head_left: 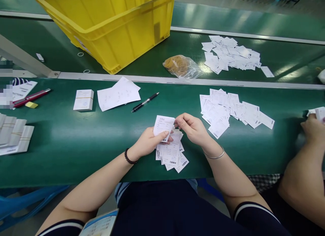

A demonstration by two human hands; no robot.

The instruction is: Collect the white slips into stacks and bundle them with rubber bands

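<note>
My left hand (152, 137) is closed around a small stack of printed paper slips (164, 125), thumb across the front. At the upper right corner of that stack, the fingertips of my right hand (190, 127) are pinched together on a slip's edge. Below both hands, a loose pile of similar slips (172, 154) lies fanned out on the green table (114, 141). A wider spread of slips (218, 109) lies to the right of my right hand. Beyond my left hand are a black pen (145, 102) and white sheets of paper (118, 93).
A banded stack of slips (83, 100) stands at left, with more banded bundles (17, 136) at the table's left. Behind the metal strip (142, 79) are a yellow crate (132, 36), a bag of rubber bands (179, 66) and a slip heap (232, 55). A co-worker's hand (313, 129) holds slips at right.
</note>
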